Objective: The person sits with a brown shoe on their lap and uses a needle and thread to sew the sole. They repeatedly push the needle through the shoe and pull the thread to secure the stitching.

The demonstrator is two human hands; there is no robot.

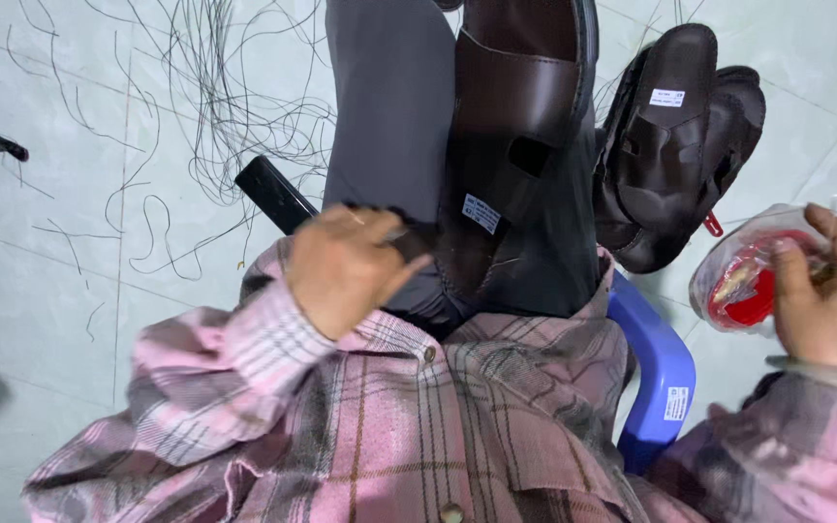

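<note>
Smooth, faintly glossy brown leather sandal point(511, 126); matt black sandals point(675, 145) beside it; soft checked flannel shirt point(409, 426); shiny blue plastic chair point(661, 378); clear glossy plastic container point(743, 276); smooth pale floor tiles point(50, 252).

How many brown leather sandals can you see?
3. One brown leather sandal lies on the person's lap. Two more sandals sit stacked on the pale tiled floor, to the right of the legs. Others may be hidden out of frame.

Left floor: strewn with loose black thread tangles point(234, 107).
Right floor: blocked by stacked dark brown leather sandals point(675, 145).
</note>
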